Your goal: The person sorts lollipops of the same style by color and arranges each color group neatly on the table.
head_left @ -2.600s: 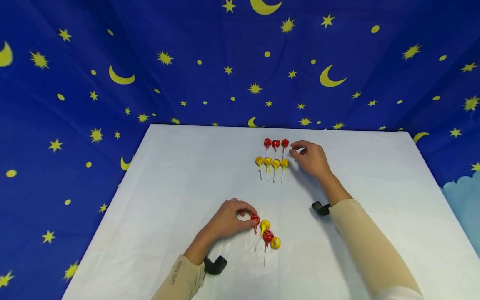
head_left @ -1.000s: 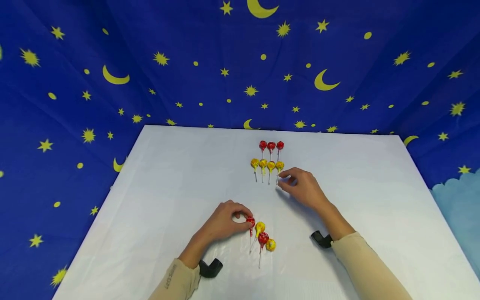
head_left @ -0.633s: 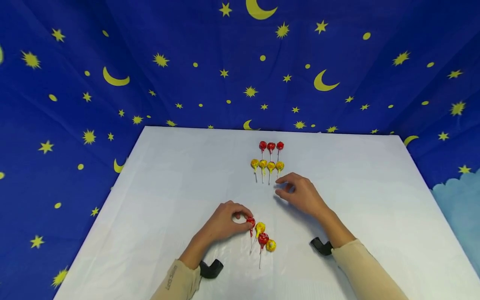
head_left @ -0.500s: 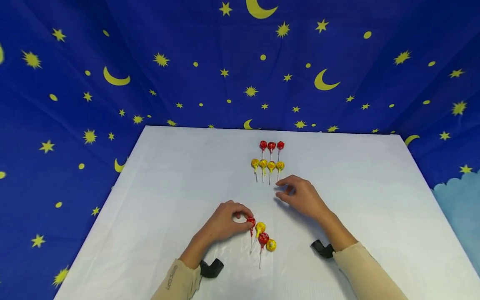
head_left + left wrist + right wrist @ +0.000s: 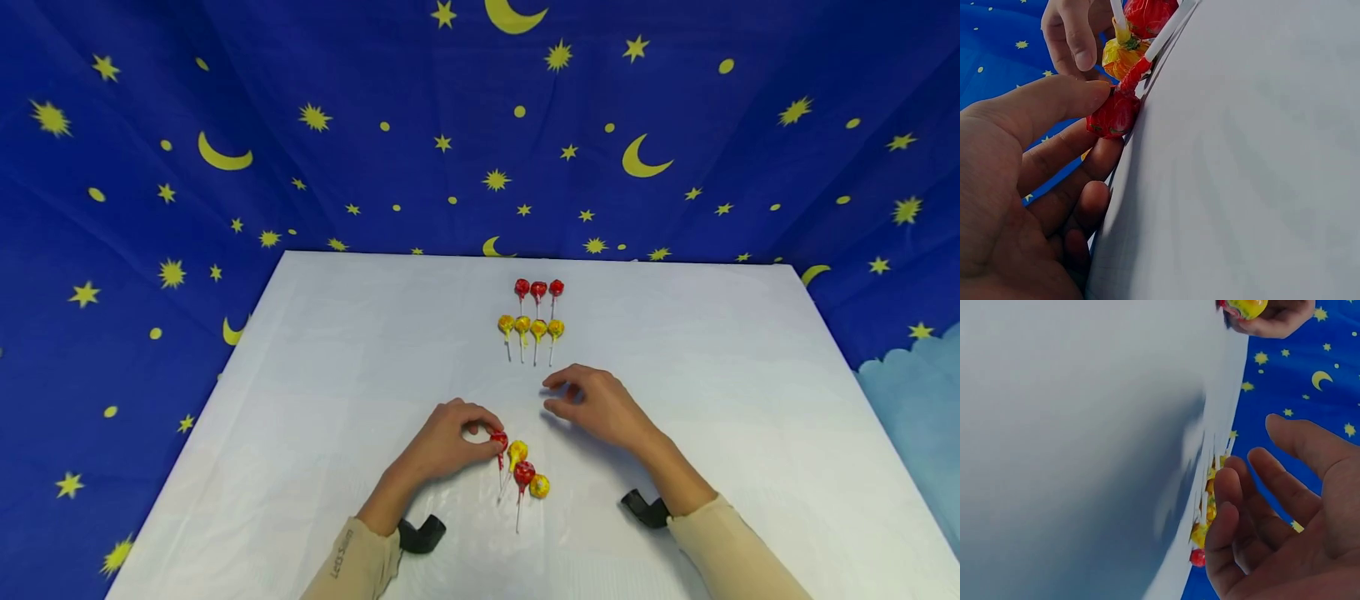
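My left hand [image 5: 450, 442] pinches the head of a red lollipop [image 5: 1113, 115] between thumb and fingers, its white stick pointing toward me. Right beside it lie a yellow lollipop [image 5: 517, 452], another red lollipop [image 5: 524, 472] and a second yellow lollipop [image 5: 539, 486], whose stick is hidden. My right hand [image 5: 600, 407] hovers over the table with loosely bent fingers and nothing between them, a little nearer to me than the far lollipops. Those stand in two rows: three red lollipops [image 5: 538, 289] behind, several yellow lollipops [image 5: 538, 330] in front, sticks toward me.
Everything lies on a white table [image 5: 360, 333]. A dark blue cloth [image 5: 375, 83] with yellow moons and stars hangs behind and to the sides. Black wrist-worn pieces show at the left wrist [image 5: 422, 534] and the right wrist [image 5: 645, 509].
My right hand has come back toward me from beside the far red row, past the yellow sticks. My left hand keeps its pinch on the red lollipop; the lollipops stay in place.
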The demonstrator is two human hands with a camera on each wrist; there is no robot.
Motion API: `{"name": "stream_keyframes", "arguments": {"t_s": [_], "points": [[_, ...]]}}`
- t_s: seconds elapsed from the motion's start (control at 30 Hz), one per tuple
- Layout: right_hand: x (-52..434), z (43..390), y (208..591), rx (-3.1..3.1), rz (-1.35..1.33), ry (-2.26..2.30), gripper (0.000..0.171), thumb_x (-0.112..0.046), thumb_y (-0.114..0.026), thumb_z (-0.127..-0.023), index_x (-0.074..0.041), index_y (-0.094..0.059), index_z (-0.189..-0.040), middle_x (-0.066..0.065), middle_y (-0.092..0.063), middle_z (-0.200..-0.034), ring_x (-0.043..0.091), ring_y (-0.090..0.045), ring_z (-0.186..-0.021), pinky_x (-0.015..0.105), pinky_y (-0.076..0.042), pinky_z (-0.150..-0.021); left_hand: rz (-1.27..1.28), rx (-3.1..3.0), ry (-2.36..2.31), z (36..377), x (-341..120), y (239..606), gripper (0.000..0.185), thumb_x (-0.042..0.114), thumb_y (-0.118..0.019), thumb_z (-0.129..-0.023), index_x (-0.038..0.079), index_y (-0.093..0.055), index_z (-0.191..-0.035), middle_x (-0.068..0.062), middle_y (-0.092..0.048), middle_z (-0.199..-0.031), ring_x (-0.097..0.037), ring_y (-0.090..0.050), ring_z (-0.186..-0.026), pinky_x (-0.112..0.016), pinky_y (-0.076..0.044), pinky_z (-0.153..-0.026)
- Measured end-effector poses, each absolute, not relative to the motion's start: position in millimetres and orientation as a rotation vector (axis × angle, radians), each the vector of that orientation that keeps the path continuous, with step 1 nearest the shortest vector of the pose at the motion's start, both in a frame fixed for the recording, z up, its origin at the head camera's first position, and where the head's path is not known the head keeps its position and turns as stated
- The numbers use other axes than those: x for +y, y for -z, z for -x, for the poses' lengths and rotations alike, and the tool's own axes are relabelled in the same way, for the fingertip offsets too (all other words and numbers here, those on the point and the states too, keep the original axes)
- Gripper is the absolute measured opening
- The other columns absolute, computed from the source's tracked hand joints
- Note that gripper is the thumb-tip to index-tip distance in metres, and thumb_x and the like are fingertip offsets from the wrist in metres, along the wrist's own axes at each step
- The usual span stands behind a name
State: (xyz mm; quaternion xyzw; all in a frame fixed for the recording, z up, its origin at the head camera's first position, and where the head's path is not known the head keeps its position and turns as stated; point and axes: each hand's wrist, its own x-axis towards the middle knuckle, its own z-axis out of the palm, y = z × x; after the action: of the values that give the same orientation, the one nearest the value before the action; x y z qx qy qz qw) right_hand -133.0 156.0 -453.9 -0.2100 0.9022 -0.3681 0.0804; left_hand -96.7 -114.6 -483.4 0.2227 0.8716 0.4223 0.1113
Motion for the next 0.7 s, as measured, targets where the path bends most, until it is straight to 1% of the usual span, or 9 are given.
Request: {"name": "stream_keyframes", "arguments": {"t_s": [0.17, 0.3, 0.53, 0.7], "points": [[155, 125, 455, 2.613, 0.67, 1.109, 0.024, -0.024, -0.075, -0.085, -0.013, -0.071, -0.106, -0.004, -0.066, -0.097, 0.007, -0.057, -0.077, 0.03, -0.048, -0.068, -0.653, 2.57, -1.237, 97, -114, 484, 0.016, 0.032, -0.076, -0.083, 0.029, -0.072, -0.098, 0.009, -0.062, -0.086, -0.012, -0.049, -0.075, -0.031, -0.039, -0.071], [153, 119, 457, 2.596, 0.674, 1.076, 0.021, -0.025, -0.076, -0.084, -0.016, -0.071, -0.102, -0.006, -0.065, -0.092, 0.006, -0.056, -0.077, 0.029, -0.047, -0.068, -0.654, 2.574, -1.235, 97, -114, 485, 0.016, 0.033, -0.076, -0.083, 0.029, -0.072, -0.098, 0.009, -0.062, -0.086, -0.011, -0.05, -0.075, -0.031, -0.039, -0.071], [150, 111, 456, 2.578, 0.64, 1.032, 0.017, -0.029, -0.076, -0.083, -0.02, -0.071, -0.096, -0.014, -0.06, -0.084, 0.005, -0.055, -0.073, 0.027, -0.046, -0.065, -0.645, 2.571, -1.245, 96, -115, 487, 0.015, 0.032, -0.076, -0.083, 0.029, -0.072, -0.097, 0.011, -0.062, -0.086, -0.012, -0.049, -0.075, -0.031, -0.04, -0.07], [150, 106, 454, 2.538, 0.609, 1.007, 0.016, -0.03, -0.076, -0.082, -0.021, -0.071, -0.095, -0.015, -0.059, -0.08, 0.006, -0.055, -0.071, 0.028, -0.046, -0.064, -0.654, 2.567, -1.249, 96, -115, 486, 0.016, 0.032, -0.076, -0.083, 0.029, -0.072, -0.098, 0.011, -0.062, -0.087, -0.012, -0.049, -0.076, -0.03, -0.04, -0.07]]}}
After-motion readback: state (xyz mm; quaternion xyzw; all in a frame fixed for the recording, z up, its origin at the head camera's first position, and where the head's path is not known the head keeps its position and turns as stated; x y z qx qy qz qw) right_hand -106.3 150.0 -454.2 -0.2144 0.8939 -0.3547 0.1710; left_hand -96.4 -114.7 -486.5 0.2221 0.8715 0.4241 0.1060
